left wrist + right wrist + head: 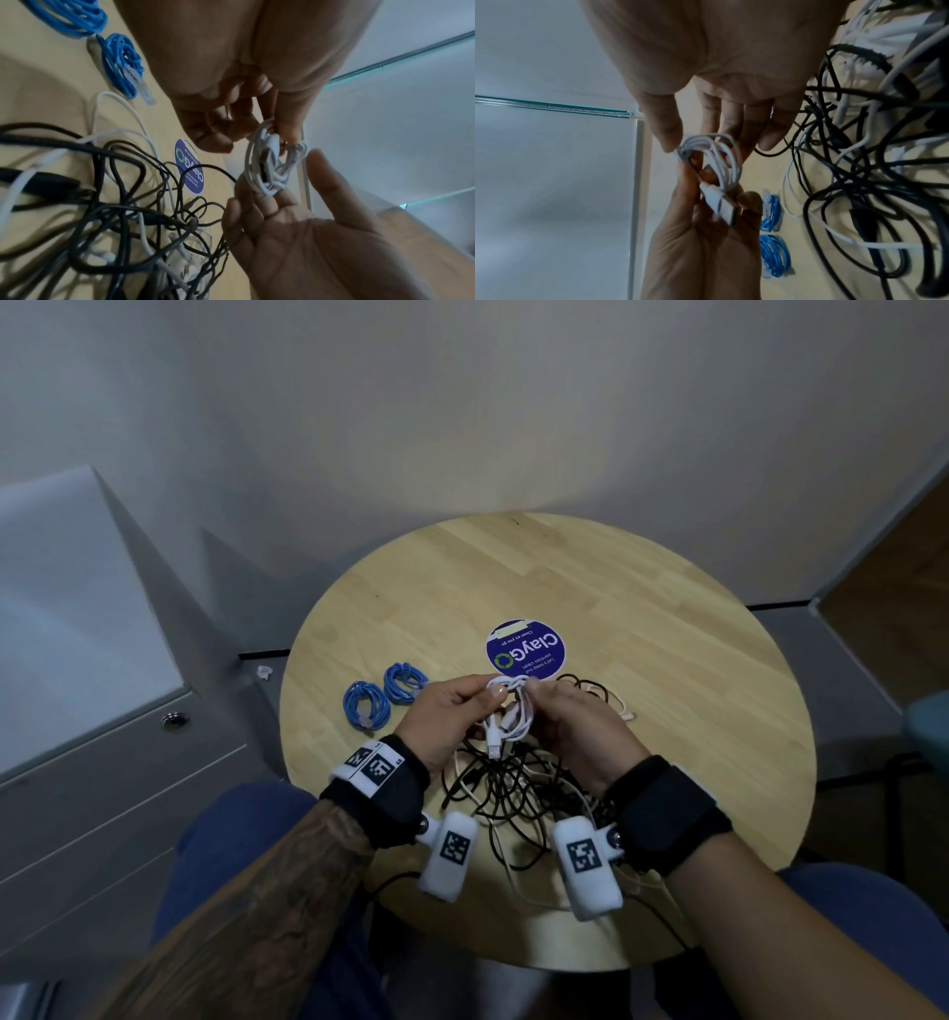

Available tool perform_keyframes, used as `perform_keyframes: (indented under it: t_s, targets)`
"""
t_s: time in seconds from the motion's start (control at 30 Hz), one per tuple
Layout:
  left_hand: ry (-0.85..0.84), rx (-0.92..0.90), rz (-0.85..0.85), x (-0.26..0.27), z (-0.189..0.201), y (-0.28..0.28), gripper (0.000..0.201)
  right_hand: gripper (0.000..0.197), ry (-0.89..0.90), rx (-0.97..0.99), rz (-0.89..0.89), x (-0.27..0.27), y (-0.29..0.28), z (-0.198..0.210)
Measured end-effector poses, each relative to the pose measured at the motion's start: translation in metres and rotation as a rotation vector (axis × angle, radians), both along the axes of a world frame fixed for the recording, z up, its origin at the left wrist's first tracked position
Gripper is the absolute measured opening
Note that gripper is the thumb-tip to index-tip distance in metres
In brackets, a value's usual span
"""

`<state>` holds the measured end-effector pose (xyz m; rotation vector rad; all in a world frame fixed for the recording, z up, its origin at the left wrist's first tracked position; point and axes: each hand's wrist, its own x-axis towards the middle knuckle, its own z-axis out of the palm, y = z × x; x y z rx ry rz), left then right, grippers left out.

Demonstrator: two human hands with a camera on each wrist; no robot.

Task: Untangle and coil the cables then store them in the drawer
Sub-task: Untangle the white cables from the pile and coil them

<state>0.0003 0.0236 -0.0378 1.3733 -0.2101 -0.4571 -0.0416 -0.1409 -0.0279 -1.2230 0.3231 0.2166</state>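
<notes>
I held a small white cable, wound into a coil, above the round wooden table, between both hands. My left hand pinched the top of the coil with thumb and fingers curled round its loops. My right hand closed on the other side, thumb and fingertips meeting on the same bundle. In the right wrist view the cable's plug hung from the coil and lay against my left fingers.

Under my hands, on the near part of the table, lay a pile of tangled cables, mostly black with a few white ones running through it, some strands reaching the table's near edge. To the left of my left hand two blue cables lay already coiled, one nearer me and the other just beyond it, close together. A round blue sticker sat on the table just past my fingers.

At the left of the table stood a grey drawer cabinet, its drawers closed, with a lock on the top front.
</notes>
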Motion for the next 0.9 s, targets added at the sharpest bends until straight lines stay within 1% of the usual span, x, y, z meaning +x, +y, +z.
perform_keyframes:
  t_s: [0.03, 0.07, 0.13, 0.2, 0.27, 0.33, 0.4, 0.43, 0.5, 0.53, 0.57, 0.6, 0.63, 0.67, 0.77, 0.8, 0.9]
  targets:
    - [-0.018, 0.025, -0.006, 0.000, -0.001, 0.000, 0.026, 0.012, -0.017, -0.005, -0.008, -0.001, 0.001, 0.002]
    - [-0.034, 0.052, -0.016, 0.000, -0.001, 0.000, 0.027, 0.011, -0.021, 0.003, -0.023, -0.001, 0.002, 0.003]
    - [-0.060, 0.086, -0.025, 0.000, 0.000, -0.001, 0.026, 0.019, -0.022, 0.009, -0.039, 0.001, 0.002, 0.004]
    - [-0.072, 0.092, -0.004, 0.001, 0.000, -0.001, 0.025, 0.023, -0.040, -0.046, -0.009, 0.002, 0.001, 0.005]
    - [-0.078, 0.105, 0.038, 0.002, -0.001, -0.003, 0.024, 0.027, -0.094, -0.215, 0.046, 0.001, 0.001, 0.002]
    - [-0.085, 0.132, 0.092, 0.002, -0.004, -0.006, 0.023, 0.029, -0.158, -0.450, 0.082, 0.000, 0.003, -0.003]
    - [-0.126, 0.176, 0.139, 0.003, -0.006, -0.008, 0.023, 0.028, -0.187, -0.575, 0.077, 0.002, 0.005, -0.005]
    - [-0.184, 0.221, 0.141, 0.004, -0.006, -0.007, 0.026, 0.028, -0.193, -0.593, 0.066, 0.002, 0.005, -0.003]
    - [-0.399, 0.387, 0.073, 0.009, -0.008, -0.002, 0.043, 0.026, -0.212, -0.602, 0.044, 0.003, 0.005, 0.001]
    - [-0.533, 0.492, 0.022, 0.011, -0.009, 0.000, 0.045, 0.025, -0.221, -0.616, 0.040, 0.004, 0.003, 0.002]
    - [-0.632, 0.574, -0.012, 0.013, -0.009, 0.001, 0.043, 0.025, -0.228, -0.630, 0.041, 0.004, 0.003, 0.004]
    - [-0.672, 0.617, -0.015, 0.015, -0.008, 0.002, 0.038, 0.026, -0.230, -0.644, 0.042, 0.005, 0.003, 0.004]
    - [-0.670, 0.635, 0.000, 0.018, -0.007, 0.002, 0.032, 0.026, -0.237, -0.682, 0.050, 0.005, 0.002, 0.005]
    - [-0.669, 0.653, 0.021, 0.021, -0.005, 0.002, 0.027, 0.024, -0.258, -0.764, 0.071, 0.006, 0.002, 0.005]
    - [-0.692, 0.689, 0.066, 0.031, -0.003, 0.003, 0.021, 0.014, -0.325, -1.163, 0.209, 0.009, 0.002, 0.010]
    - [-0.680, 0.688, 0.076, 0.033, -0.004, 0.003, 0.020, 0.014, -0.326, -1.242, 0.240, 0.010, 0.001, 0.013]
    - [-0.603, 0.650, 0.088, 0.040, -0.003, 0.006, 0.024, 0.025, -0.339, -1.355, 0.261, 0.012, -0.005, 0.019]
